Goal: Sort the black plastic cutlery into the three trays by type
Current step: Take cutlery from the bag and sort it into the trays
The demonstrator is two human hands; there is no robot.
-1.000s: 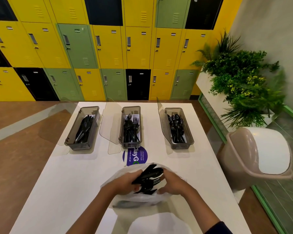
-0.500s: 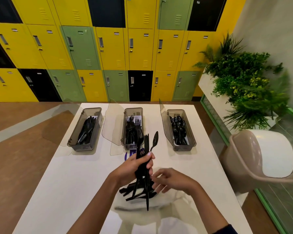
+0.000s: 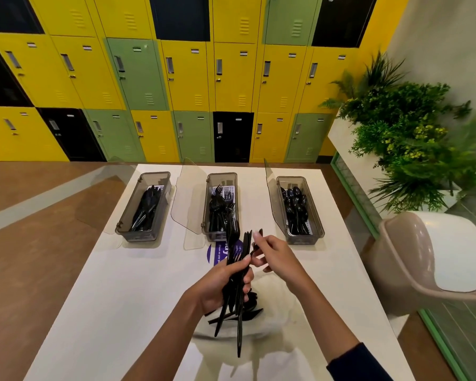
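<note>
Holds the bundle [image 3: 242, 251] upright in the left hand [image 3: 220, 287], with fingers wrapped tight round the handles, heads pointing up toward the trays and handle ends dangling over the bag [image 3: 286, 306]. Reaches in at the top of the bundle with the right hand [image 3: 275, 257] and pinches one piece [image 3: 254, 246] between thumb and fingers. Cannot tell its type for sure; looks like a spoon. Leaves a few loose pieces [image 3: 250, 312] lying in the bag on the table [image 3: 116, 298].

Marks, most likely, the start of sorting proper: picking singles out of the handful. Calls next for carrying the pinched piece to its own tray. Shows knives already in the left tray [image 3: 139, 236], forks in the middle tray [image 3: 207, 215], spoons in the right tray [image 3: 304, 239], so well under way but not done.

Compared with half a second back: raises the bundle slightly, its tips now overlapping the middle tray in view; brings the right hand up from beside the handles, then loose and empty, to the heads, now closed on a piece. Compared with a full second back: no more digging low in the bag with both hands.
</note>
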